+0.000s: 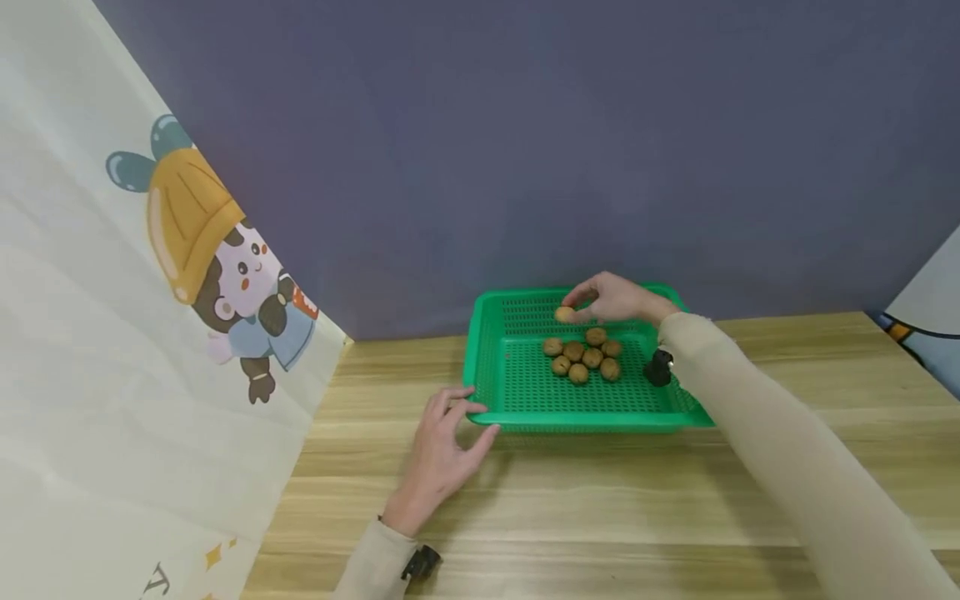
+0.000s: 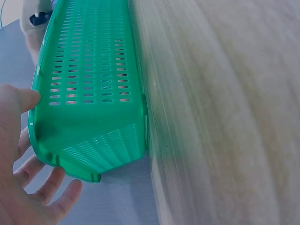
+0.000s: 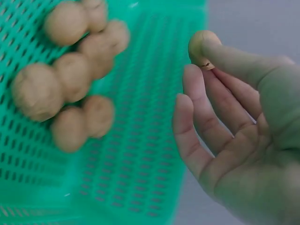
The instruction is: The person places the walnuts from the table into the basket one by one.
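A green perforated plastic basket (image 1: 592,419) rests on the wooden table, several brown walnuts (image 1: 592,358) clustered on its floor. Above the back part of the basket, my right hand (image 1: 611,298) pinches one walnut (image 3: 198,43) between thumb and index finger. The other fingers of that hand are loosely bent beside it in the right wrist view. At the basket's near left corner, my left hand (image 1: 438,458) holds the rim. Its thumb lies against the front side (image 2: 84,117), and the fingers reach around the corner.
A dark wall (image 1: 525,167) stands right behind the basket. On the left is a pale wall panel with a cartoon figure (image 1: 232,258). Wood-grain table (image 1: 570,517) extends in front of the basket and to both sides. A dark cable (image 1: 930,333) shows at the far right.
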The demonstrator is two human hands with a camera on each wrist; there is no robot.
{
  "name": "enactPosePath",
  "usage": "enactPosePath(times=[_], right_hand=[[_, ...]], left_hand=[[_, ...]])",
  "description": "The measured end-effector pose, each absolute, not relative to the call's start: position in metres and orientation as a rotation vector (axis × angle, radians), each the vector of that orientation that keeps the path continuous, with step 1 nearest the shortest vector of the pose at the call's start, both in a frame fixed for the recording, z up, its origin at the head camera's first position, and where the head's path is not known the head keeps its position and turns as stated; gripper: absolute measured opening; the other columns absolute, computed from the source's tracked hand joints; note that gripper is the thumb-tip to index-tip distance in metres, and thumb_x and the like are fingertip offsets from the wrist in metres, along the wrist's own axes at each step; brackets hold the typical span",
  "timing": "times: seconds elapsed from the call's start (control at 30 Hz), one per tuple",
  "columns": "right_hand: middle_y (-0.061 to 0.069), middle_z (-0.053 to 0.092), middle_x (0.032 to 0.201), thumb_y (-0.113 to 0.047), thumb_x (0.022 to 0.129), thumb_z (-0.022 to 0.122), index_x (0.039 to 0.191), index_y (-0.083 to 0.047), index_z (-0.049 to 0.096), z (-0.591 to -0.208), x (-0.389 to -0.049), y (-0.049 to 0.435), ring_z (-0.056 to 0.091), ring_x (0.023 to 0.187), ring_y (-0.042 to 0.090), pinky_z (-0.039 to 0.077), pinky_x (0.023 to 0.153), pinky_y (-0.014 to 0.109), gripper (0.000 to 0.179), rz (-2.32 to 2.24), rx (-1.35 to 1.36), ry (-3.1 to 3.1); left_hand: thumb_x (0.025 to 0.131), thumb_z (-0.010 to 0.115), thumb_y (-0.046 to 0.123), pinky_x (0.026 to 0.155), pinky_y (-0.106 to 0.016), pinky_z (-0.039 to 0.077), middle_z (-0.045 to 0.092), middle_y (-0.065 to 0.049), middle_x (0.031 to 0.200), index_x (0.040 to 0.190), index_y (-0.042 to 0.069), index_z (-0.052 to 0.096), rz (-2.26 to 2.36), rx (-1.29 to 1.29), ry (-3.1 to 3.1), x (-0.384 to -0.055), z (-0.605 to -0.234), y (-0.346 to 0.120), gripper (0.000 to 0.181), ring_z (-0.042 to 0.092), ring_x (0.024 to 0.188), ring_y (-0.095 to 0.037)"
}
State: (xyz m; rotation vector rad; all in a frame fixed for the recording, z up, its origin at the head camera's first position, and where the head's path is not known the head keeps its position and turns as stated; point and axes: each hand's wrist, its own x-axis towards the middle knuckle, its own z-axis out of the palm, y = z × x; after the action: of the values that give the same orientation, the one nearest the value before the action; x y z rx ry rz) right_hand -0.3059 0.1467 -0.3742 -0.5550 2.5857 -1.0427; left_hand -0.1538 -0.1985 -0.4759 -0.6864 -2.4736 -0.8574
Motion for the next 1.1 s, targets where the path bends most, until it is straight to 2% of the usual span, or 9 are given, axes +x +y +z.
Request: enactPosePath(times=[0.1, 0.2, 0.4, 0.73, 0.97, 1.1], right_hand=[[0.025, 0.059, 0.152, -0.025, 0.106, 0.068, 0.144, -0.006, 0.065, -0.391, -0.313, 0.148, 0.053, 0.141, 0.048, 0.053, 0.107, 0.062, 0.042, -0.99, -0.474, 2.623], [0.026, 0.059, 0.152, -0.019, 0.106, 0.065, 0.144, -0.005, 0.064, -0.404, -0.317, 0.149, 0.051, 0.143, 0.049, 0.048, 0.113, 0.065, 0.041, -0.953, -0.404, 2.648], [0.027, 0.059, 0.151, -0.014, 0.107, 0.061, 0.146, -0.001, 0.062, -0.424, -0.321, 0.149, 0.053, 0.141, 0.049, 0.048, 0.114, 0.064, 0.042, -0.871, -0.375, 2.675], [0.027, 0.063, 0.146, -0.014, 0.105, 0.066, 0.143, -0.002, 0.065, -0.441, -0.318, 0.147, 0.054, 0.137, 0.05, 0.048, 0.113, 0.066, 0.039, -0.786, -0.379, 2.723], [0.025, 0.061, 0.149, -0.011, 0.106, 0.064, 0.144, 0.0, 0.063, -0.429, -0.313, 0.147, 0.052, 0.14, 0.049, 0.048, 0.114, 0.064, 0.04, -0.817, -0.409, 2.724], [0.021, 0.07, 0.137, -0.013, 0.104, 0.068, 0.129, -0.002, 0.072, -0.405, -0.304, 0.15, 0.06, 0.132, 0.045, 0.05, 0.109, 0.064, 0.027, -0.851, -0.524, 2.794]], left_hand=[[0.092, 0.084, 0.032, 0.105, -0.052, 0.057, 0.065, -0.012, 0.137, 0.11, 0.018, 0.073, -0.866, -0.696, -2.461, -0.154, -0.477, -0.198, 0.025, 0.061, 0.13, -0.03], [0.092, 0.084, 0.031, 0.105, -0.052, 0.057, 0.066, -0.012, 0.137, 0.11, 0.017, 0.073, -0.869, -0.704, -2.453, -0.154, -0.476, -0.197, 0.025, 0.061, 0.13, -0.03], [0.093, 0.084, 0.031, 0.108, -0.051, 0.056, 0.065, -0.01, 0.137, 0.112, 0.016, 0.074, -0.89, -0.71, -2.471, -0.153, -0.476, -0.196, 0.027, 0.06, 0.132, -0.029], [0.092, 0.084, 0.03, 0.107, -0.051, 0.056, 0.066, -0.012, 0.135, 0.11, 0.015, 0.073, -0.889, -0.722, -2.46, -0.151, -0.476, -0.197, 0.026, 0.061, 0.131, -0.029], [0.092, 0.084, 0.03, 0.106, -0.051, 0.057, 0.066, -0.011, 0.135, 0.11, 0.016, 0.073, -0.892, -0.72, -2.461, -0.151, -0.476, -0.2, 0.025, 0.061, 0.13, -0.029], [0.092, 0.084, 0.031, 0.107, -0.051, 0.056, 0.066, -0.011, 0.136, 0.11, 0.016, 0.074, -0.894, -0.707, -2.469, -0.15, -0.475, -0.202, 0.026, 0.061, 0.131, -0.029]])
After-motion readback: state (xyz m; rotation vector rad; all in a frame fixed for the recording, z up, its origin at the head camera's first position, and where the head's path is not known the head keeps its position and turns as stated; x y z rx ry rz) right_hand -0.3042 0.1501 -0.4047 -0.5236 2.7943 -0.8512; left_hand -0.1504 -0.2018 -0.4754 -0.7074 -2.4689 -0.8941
